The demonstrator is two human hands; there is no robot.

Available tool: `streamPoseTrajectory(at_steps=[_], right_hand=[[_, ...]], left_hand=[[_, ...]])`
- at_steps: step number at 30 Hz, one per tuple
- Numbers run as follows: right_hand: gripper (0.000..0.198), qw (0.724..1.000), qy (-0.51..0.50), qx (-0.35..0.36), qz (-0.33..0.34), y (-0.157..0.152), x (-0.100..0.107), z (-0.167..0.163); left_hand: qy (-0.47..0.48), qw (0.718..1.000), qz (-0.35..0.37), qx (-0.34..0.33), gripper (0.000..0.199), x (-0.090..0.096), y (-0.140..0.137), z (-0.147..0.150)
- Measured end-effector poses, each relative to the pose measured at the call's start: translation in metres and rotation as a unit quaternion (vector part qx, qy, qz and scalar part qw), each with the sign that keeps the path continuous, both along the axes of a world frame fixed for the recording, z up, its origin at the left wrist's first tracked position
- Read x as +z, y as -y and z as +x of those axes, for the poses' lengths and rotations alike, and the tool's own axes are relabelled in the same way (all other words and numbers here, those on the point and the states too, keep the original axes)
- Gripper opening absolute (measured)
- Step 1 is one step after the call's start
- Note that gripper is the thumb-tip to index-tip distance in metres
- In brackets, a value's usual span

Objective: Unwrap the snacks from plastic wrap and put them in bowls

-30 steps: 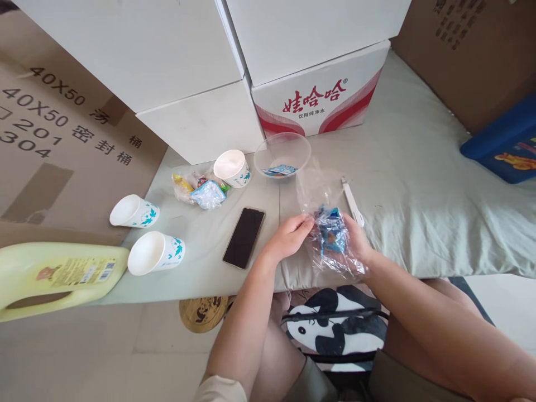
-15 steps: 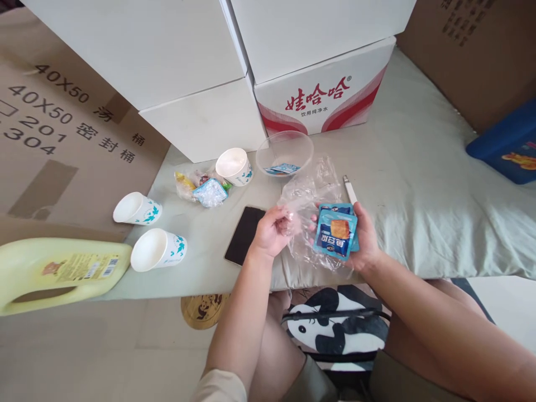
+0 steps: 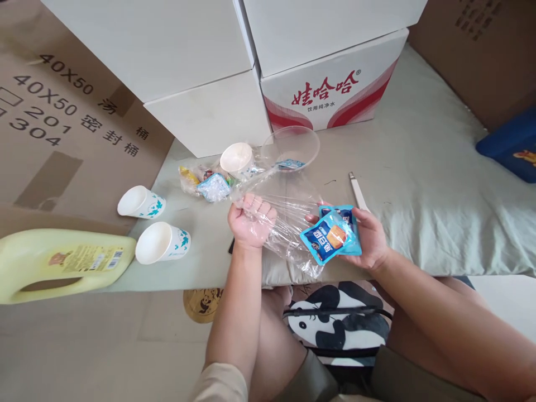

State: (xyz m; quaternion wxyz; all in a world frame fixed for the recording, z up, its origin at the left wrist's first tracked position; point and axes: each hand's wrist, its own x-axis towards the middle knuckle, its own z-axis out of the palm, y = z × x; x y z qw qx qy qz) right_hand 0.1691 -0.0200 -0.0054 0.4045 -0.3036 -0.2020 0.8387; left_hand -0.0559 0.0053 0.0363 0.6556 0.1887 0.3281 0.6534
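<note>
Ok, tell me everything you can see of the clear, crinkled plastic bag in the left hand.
The clear, crinkled plastic bag looks like thin, glossy film, see-through and without visible print. The left hand grips it in a closed fist; creases run from there toward the blue, square snack packets in the right hand. Its lower part sags near the edge of the grey-green cloth. Its mouth is hard to make out.

The left hand (image 3: pixel 252 222) hides most of the phone (image 3: pixel 230 246). The front packet (image 3: pixel 326 237) covers part of the back packet (image 3: pixel 345 214). The left edge cuts off the yellow jug (image 3: pixel 25 254), whose little words are too tiny to read.
</note>
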Motion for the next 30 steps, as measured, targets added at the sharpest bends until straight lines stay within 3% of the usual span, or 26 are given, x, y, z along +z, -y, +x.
streamPoseTrajectory(at_steps=[3, 10, 16, 21, 25, 30], right_hand=[[0.045, 1.0, -0.014, -0.013, -0.016, 0.007, 0.0, -0.005], [0.064, 0.999, -0.029, -0.005, -0.033, 0.019, 0.001, -0.017], [0.056, 0.998, -0.009, -0.063, -0.008, 0.018, 0.001, -0.008], [0.051, 0.99, 0.042, -0.134, -0.023, 0.019, 0.003, -0.006], [0.049, 0.98, 0.089, -0.176, 0.02, -0.006, 0.021, -0.017], [0.046, 0.96, 0.161, -0.178, 0.146, -0.084, 0.058, -0.038]], left_hand=[[0.033, 0.999, 0.009, -0.006, 0.036, 0.002, 0.005, -0.004], [0.076, 0.997, -0.011, -0.009, 0.039, 0.013, 0.013, -0.01], [0.123, 0.988, 0.055, 0.077, 0.038, 0.017, 0.011, -0.038], [0.127, 0.983, 0.052, 0.124, 0.039, 0.012, 0.012, -0.057], [0.121, 0.984, 0.045, 0.12, 0.038, 0.012, 0.012, -0.061], [0.119, 0.984, 0.046, 0.123, 0.039, 0.012, 0.01, -0.067]])
